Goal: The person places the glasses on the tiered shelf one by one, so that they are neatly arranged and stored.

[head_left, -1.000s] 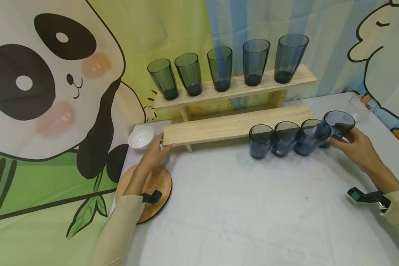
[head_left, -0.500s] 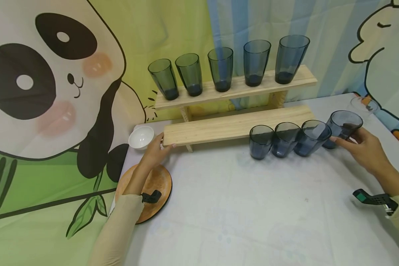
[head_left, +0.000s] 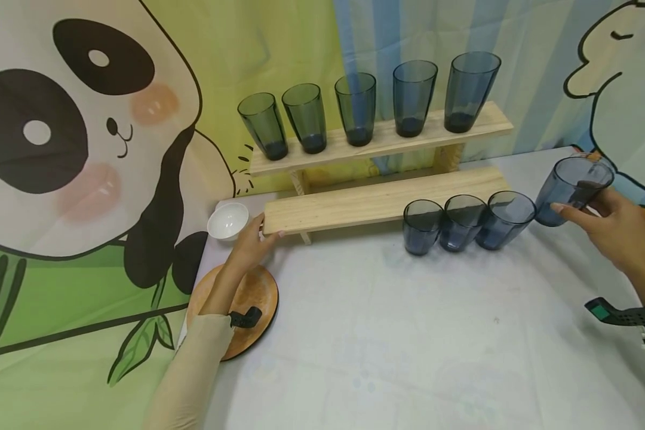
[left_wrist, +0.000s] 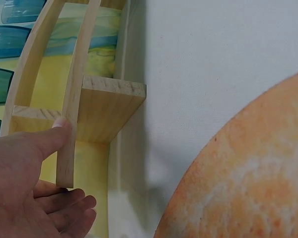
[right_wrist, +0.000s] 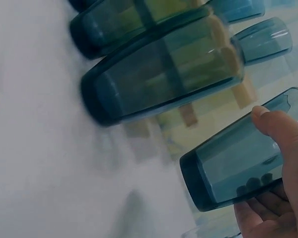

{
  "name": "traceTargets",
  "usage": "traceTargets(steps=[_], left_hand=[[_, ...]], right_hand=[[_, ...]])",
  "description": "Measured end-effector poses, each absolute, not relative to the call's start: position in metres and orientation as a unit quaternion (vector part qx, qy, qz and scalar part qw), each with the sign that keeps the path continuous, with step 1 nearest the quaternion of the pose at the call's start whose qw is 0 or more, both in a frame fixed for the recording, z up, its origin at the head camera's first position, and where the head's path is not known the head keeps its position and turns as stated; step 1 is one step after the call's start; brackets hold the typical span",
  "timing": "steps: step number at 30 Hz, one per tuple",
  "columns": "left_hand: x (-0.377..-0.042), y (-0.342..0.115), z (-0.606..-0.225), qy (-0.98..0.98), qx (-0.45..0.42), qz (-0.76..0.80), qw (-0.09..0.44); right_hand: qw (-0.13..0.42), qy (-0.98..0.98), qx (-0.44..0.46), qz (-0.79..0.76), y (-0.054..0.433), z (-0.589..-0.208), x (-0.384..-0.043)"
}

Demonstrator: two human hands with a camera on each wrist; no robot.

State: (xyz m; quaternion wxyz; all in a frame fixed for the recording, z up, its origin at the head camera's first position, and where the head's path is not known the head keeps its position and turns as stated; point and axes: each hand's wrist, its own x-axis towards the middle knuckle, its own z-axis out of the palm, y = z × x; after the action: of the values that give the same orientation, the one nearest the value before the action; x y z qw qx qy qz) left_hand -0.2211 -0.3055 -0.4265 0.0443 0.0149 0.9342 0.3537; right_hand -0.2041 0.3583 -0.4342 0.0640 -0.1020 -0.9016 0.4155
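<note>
My right hand [head_left: 618,230] holds a tinted blue drinking glass [head_left: 559,194] at the far right, thumb on the near side. In the right wrist view, fingers show through and below this glass, and its dark base appears raised off the cloth. My left hand [head_left: 249,248] grips the left end of the lower board of a two-tier wooden shelf [head_left: 349,206]. The left wrist view shows the thumb on one face of the board and fingers curled beneath. Three similar glasses [head_left: 462,224] stand in a row before the shelf's right half.
Several tinted glasses [head_left: 356,110] stand along the upper board [head_left: 330,156]. A white bowl [head_left: 228,221] sits left of the shelf, with a round orange-brown plate [head_left: 260,304] nearer, under the left forearm. A clear glass [right_wrist: 213,230] is partly visible beyond the held one.
The right hand has carried its glass rightward and back, away from the row of three, and it looks higher. The left hand has stayed on the shelf end.
</note>
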Motion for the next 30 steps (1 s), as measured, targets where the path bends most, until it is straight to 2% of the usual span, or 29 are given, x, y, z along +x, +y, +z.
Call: traceTargets(steps=[8,20,25,30], left_hand=[[-0.221,-0.306,-0.428,0.933,0.016,0.357,0.04],[-0.223,-0.308,-0.426,0.935,0.015,0.351,0.041],[-0.222,-0.309,-0.428,0.935,0.016,0.351,0.041],[-0.223,-0.308,-0.428,0.936,0.018,0.348,0.043]], right_hand=[[0.096,-0.898,-0.096,0.419,0.351,-0.396,-0.209],[0.098,-0.897,-0.106,0.417,0.319,-0.35,-0.212],[0.106,-0.893,-0.066,0.432,0.291,-0.335,-0.214],[0.075,-0.892,-0.018,0.446,0.258,-0.323,-0.215]])
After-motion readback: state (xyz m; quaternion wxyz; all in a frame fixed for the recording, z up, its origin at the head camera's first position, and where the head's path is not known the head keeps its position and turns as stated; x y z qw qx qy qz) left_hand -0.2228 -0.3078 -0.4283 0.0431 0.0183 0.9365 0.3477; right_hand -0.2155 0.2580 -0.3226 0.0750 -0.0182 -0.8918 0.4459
